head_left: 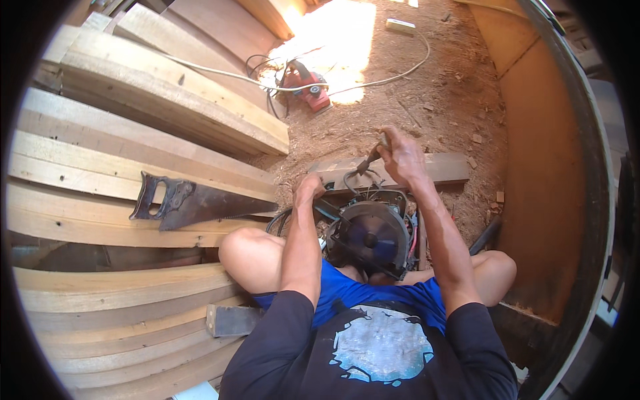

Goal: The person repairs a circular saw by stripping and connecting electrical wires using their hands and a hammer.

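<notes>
Between my legs a circular saw (373,233) rests with its round, dark blade facing up, and loose wires show at its far end. My left hand (309,189) is closed at the saw's far left corner; its fingertips are partly hidden, so what they grip cannot be made out. Above the saw's far end, my right hand (402,159) is wrapped round a dark, slim tool with a narrow handle (383,143). The tool's dark lower part (364,165) reaches down toward the looping wires. Its exact kind is unclear.
A wooden block (447,168) lies just beyond the saw. Stacked timber (127,180) fills the left, with a handsaw (200,203) on top. A red power tool (308,90) with a pale cable (373,83) sits on the shavings-covered floor. An orange-brown panel (540,180) stands at right.
</notes>
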The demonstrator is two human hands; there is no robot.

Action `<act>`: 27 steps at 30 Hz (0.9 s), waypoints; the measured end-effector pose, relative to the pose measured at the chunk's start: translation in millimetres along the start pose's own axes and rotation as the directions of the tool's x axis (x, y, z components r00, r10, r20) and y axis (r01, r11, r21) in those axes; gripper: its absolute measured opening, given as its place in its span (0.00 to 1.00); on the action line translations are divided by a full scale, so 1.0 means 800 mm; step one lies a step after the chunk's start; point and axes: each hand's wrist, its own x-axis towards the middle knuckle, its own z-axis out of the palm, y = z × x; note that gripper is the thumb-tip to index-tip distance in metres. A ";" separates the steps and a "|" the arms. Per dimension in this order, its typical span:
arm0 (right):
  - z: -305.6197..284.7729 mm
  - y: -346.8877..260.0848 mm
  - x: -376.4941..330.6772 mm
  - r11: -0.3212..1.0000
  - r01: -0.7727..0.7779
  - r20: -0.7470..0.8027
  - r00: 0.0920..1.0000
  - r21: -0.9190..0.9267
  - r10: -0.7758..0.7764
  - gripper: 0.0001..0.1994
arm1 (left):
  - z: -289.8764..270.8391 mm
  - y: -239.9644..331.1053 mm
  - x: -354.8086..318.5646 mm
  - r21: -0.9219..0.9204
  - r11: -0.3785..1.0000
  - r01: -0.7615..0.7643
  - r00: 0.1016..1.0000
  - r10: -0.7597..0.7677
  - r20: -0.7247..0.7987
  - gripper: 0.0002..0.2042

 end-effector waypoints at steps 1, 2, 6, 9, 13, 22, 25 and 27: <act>0.000 0.001 0.000 1.000 -0.009 -0.017 1.000 -0.011 0.009 0.17 | -0.006 0.005 0.001 -0.010 1.000 -0.001 1.000 0.002 0.025 0.14; 0.002 0.003 -0.001 1.000 -0.004 -0.009 1.000 -0.009 0.004 0.17 | -0.011 0.008 -0.001 -0.019 1.000 -0.002 0.999 0.003 0.050 0.13; 0.003 0.000 -0.003 1.000 0.017 -0.025 1.000 0.000 -0.017 0.19 | -0.030 0.015 0.000 -0.080 0.996 0.034 0.999 -0.031 0.043 0.17; 0.003 0.002 -0.002 0.999 0.031 -0.029 0.999 -0.017 -0.031 0.18 | -0.032 0.023 -0.002 -0.048 0.999 0.003 1.000 -0.002 0.028 0.17; 0.008 -0.008 0.000 0.993 0.118 -0.067 0.991 -0.007 -0.118 0.16 | -0.013 -0.002 0.013 -0.093 0.994 -0.059 0.997 0.063 0.043 0.14; 0.015 -0.003 0.000 0.996 0.086 -0.062 0.994 -0.019 -0.087 0.22 | -0.046 0.082 -0.021 -0.406 0.805 -0.433 0.901 0.376 -0.217 0.25; 0.017 0.001 0.002 0.995 0.100 -0.073 0.992 -0.021 -0.101 0.20 | -0.045 0.108 -0.023 -0.148 0.873 -0.464 0.873 0.423 -0.243 0.21; 0.019 -0.002 0.001 0.997 0.083 -0.044 0.996 0.003 -0.082 0.17 | -0.033 0.115 -0.016 -0.057 0.945 -0.322 0.941 0.313 -0.128 0.19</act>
